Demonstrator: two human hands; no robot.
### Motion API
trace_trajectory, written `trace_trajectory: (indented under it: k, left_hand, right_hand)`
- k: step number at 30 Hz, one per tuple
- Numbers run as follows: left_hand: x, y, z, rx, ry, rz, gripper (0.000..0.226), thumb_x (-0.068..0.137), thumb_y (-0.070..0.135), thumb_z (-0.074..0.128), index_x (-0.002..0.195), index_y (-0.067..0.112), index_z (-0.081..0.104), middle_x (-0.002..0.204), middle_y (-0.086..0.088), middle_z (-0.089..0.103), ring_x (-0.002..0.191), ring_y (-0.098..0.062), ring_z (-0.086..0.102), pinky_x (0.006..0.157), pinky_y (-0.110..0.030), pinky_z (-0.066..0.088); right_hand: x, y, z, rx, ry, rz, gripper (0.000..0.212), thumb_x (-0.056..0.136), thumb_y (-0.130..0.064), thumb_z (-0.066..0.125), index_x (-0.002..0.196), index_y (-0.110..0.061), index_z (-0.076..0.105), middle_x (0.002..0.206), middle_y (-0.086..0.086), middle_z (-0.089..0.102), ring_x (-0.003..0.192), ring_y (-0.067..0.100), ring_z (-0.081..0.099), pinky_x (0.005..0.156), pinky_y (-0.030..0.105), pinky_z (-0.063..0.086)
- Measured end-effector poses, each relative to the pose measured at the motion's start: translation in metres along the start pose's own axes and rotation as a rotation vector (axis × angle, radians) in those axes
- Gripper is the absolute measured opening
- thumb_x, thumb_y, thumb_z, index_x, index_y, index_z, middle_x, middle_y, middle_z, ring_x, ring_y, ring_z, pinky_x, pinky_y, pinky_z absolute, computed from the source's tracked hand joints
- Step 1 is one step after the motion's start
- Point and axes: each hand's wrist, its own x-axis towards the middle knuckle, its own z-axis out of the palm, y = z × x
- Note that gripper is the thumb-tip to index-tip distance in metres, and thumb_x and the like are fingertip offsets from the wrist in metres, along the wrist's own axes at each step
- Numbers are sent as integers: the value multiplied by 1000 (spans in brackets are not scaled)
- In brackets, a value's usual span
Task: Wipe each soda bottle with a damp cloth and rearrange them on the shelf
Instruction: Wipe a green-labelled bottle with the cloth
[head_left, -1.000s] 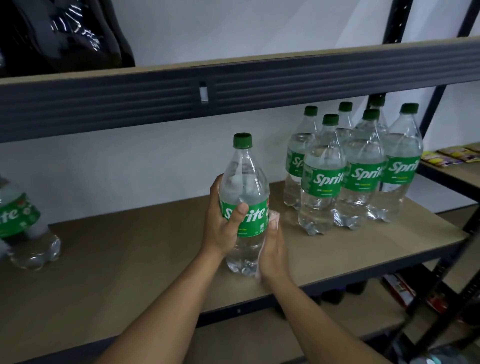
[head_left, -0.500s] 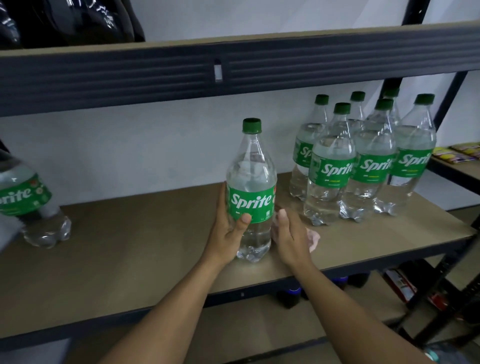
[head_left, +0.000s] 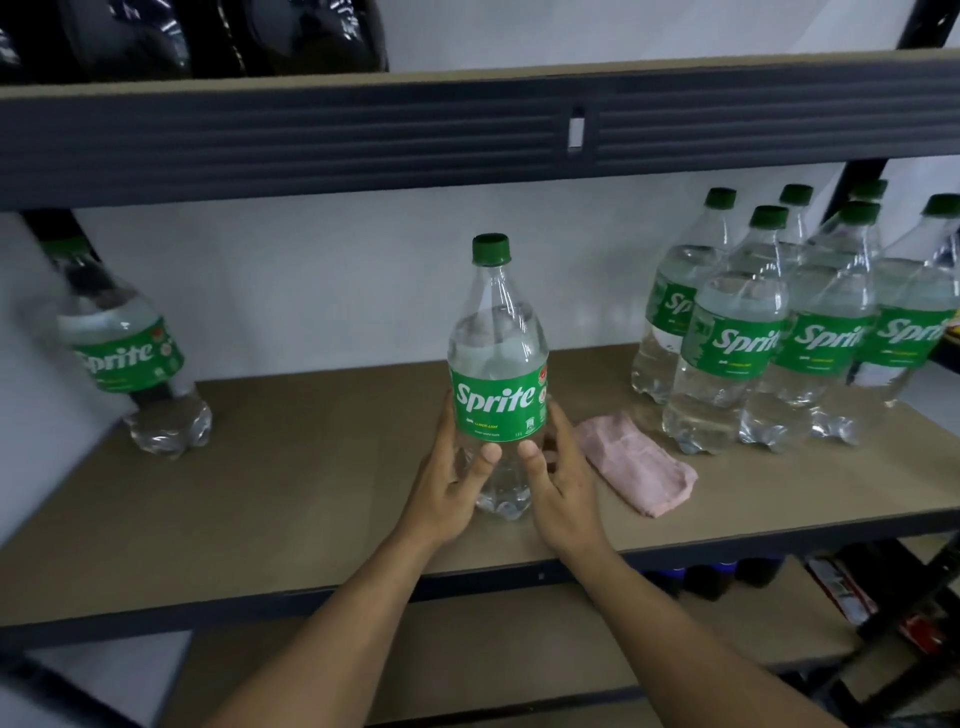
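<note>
Head view: both hands clasp one upright Sprite bottle (head_left: 498, 364) that stands on the wooden shelf (head_left: 311, 493). The left hand (head_left: 452, 483) wraps its lower left side and the right hand (head_left: 561, 488) its lower right side. Both thumbs press the clear front just under the green label, with the fingers curled behind. A folded pink cloth (head_left: 639, 467) lies flat on the shelf just to the right of the right hand, held by neither hand. Farther right and back stands a tight cluster of bottles (head_left: 737, 353). Well to the left of the left hand, a lone bottle (head_left: 130, 358) stands near the wall. Above the hands runs a dark shelf beam (head_left: 363, 135).
</note>
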Motion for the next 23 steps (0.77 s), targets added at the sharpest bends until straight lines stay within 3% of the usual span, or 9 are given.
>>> trace_trajectory:
  k: [4, 8, 11, 17, 20, 23]
  left_hand:
    - [-15, -10, -45, 28, 21, -42, 88, 94, 69, 58, 164, 30, 21, 155, 8, 52, 137, -17, 57, 112, -56, 47]
    - [-28, -15, -95, 18, 44, -67, 93, 91, 74, 58, 164, 28, 23, 155, 12, 51, 138, -14, 56, 112, -52, 49]
    - [-37, -19, -134, 11, 66, -73, 96, 89, 76, 59, 163, 23, 28, 152, 17, 52, 140, -9, 52, 115, -38, 47]
    - [-55, -28, -211, 68, 140, -93, 80, 94, 62, 59, 157, 18, 38, 146, 17, 58, 136, -6, 55, 103, -16, 46]
    - [-64, -38, -251, 97, 180, -105, 85, 94, 67, 58, 159, 18, 36, 152, 13, 54, 138, -3, 52, 106, -17, 45]
    - [-70, -45, -288, 123, 208, -118, 84, 95, 62, 59, 162, 20, 31, 148, 33, 52, 137, 6, 50, 105, -12, 43]
  right_hand:
    - [-7, -3, 44, -8, -25, 40, 65, 100, -71, 49, 159, -46, 36, 155, -16, 52, 137, 16, 56, 104, 54, 52]
    - [-17, -17, 94, 9, -71, 68, 63, 101, -68, 48, 158, -47, 36, 154, -18, 52, 136, 13, 57, 104, 51, 54]
    - [-24, -30, 133, 49, -93, 55, 61, 102, -63, 50, 158, -42, 39, 150, -16, 56, 132, 12, 60, 101, 47, 57]
    - [-33, -47, 210, 75, -157, 138, 47, 91, -81, 49, 134, -79, 29, 137, -24, 60, 117, -2, 64, 97, 36, 58]
    - [-34, -54, 250, 116, -209, 156, 46, 94, -75, 51, 136, -70, 35, 134, -27, 59, 115, -4, 65, 95, 31, 57]
    - [-35, -67, 286, 149, -257, 179, 45, 99, -68, 53, 140, -58, 37, 132, -33, 57, 115, -8, 63, 93, 22, 55]
